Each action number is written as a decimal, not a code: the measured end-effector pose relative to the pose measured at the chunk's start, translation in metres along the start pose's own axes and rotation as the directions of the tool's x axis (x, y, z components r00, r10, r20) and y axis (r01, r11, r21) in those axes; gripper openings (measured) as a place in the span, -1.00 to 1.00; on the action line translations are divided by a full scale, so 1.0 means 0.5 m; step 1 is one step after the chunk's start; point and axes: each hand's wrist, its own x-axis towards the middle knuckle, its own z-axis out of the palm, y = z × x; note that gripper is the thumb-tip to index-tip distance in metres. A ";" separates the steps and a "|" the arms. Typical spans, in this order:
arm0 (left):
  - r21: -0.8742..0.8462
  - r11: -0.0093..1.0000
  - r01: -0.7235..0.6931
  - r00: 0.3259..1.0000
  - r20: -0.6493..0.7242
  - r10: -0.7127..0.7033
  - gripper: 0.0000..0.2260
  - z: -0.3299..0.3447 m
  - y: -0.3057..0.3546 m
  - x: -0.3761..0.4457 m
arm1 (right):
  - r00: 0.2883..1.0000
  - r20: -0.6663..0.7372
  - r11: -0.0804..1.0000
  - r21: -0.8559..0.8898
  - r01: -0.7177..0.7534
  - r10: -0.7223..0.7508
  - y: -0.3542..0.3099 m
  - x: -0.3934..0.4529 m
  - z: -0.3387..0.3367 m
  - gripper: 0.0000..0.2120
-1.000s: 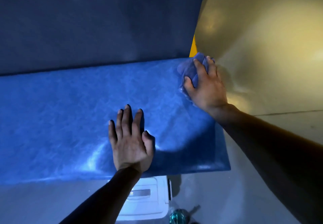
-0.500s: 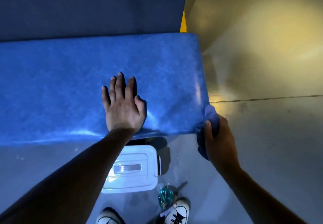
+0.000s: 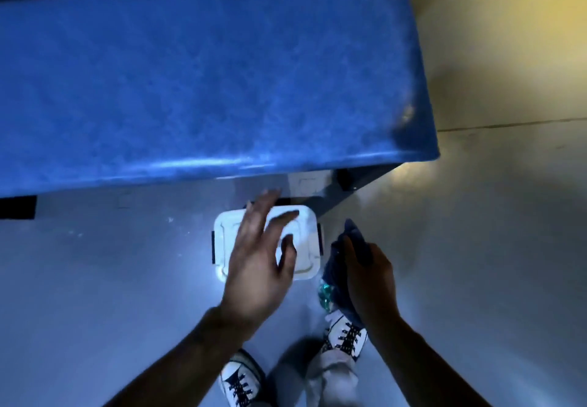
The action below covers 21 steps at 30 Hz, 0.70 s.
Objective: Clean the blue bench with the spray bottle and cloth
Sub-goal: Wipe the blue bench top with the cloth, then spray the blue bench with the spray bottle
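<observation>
Shoes [image 3: 344,336]: ours, at the frame's bottom edge.
Right hand [image 3: 370,282]: we have pulled it off the bench, fist closed round the bunched cloth [image 3: 352,241].
Spray bottle [image 3: 325,294]: perhaps the teal glint under the cloth, mostly hidden.
Left hand [image 3: 260,267]: we have lifted it; fingers spread, blurred, empty, above the white box [image 3: 305,244].
Bench [image 3: 206,73]: bare now; wiping looks paused or finished, left end cut off.

Count, all located relative to the white lidded box [image 3: 305,229] on the floor:
- Blue worktop [image 3: 203,70]: 1, beyond box.
- White lidded box: 1.
- Hands: 2, left hand [image 3: 257,267] over box, right hand [image 3: 370,282] just right of it.
- Blue cloth [image 3: 344,254]: 1, in right hand.
- Teal bottle [image 3: 326,294]: 1, partly hidden.
- Shoes: 2, left shoe [image 3: 241,378], right shoe [image 3: 344,335], nearer than box.
</observation>
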 end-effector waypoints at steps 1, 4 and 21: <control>-0.045 0.995 0.086 0.995 0.048 -0.084 -0.69 0.007 -0.009 -0.058 | 1.000 -0.010 1.000 -0.021 -0.001 0.001 0.032 0.003 0.022 -0.59; -0.213 0.883 0.418 0.885 0.314 -0.343 -0.60 0.034 -0.037 -0.193 | 0.999 -0.050 0.985 -0.168 -0.029 0.021 0.132 0.016 0.079 -0.64; -0.377 0.588 0.716 0.682 0.198 -0.704 -0.55 0.164 -0.405 -0.143 | 0.985 0.001 0.903 -0.399 0.156 -0.170 0.309 0.166 0.237 -0.84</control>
